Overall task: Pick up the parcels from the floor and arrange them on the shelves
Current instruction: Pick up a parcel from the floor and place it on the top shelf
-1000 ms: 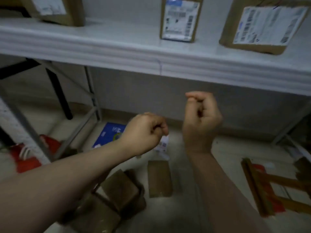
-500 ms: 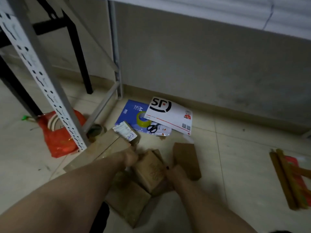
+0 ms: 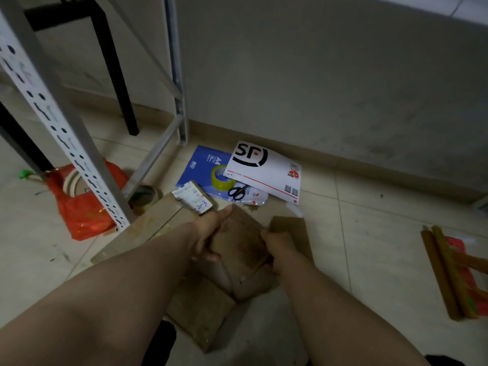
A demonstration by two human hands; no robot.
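1. Hands meet on cardboard: the left hand (image 3: 208, 233) and right hand (image 3: 281, 247) clasp a brown parcel (image 3: 239, 239) from either side. The left thumb lies along its upper edge with the fingers curled under the near corner. The right fingers wrap its right edge. Each grip is clenched on the parcel.
2. The brown parcel sits tilted on top of a pile on the tiled floor (image 3: 369, 233), over a lower carton (image 3: 203, 310). Whether it is clear of that carton cannot be told.
3. A long flat carton (image 3: 150, 225) lies just left of the left forearm. A white shipping label (image 3: 191, 197) at its far end carries blue handwriting that appears to read "2-3". The printed lines are too blurred to read.
4. Another flat parcel (image 3: 293, 225) lies on the floor just behind the right hand.
5. Against the wall, a white courier envelope (image 3: 264, 173) shows a black "SF" logo and a red stripe. It overlaps a blue paper ream (image 3: 203, 162) marked "A4" and "70".
6. A yellow tape roll (image 3: 224, 184) and black-handled scissors (image 3: 236, 192) rest on the ream.
7. At left, a perforated grey shelving upright (image 3: 55, 122) stands in front of a red plastic bag (image 3: 84, 210). A brown tape roll (image 3: 144, 198) lies near the upright's foot.
8. Wooden sticks (image 3: 441, 270) lie on the floor, well apart at right.
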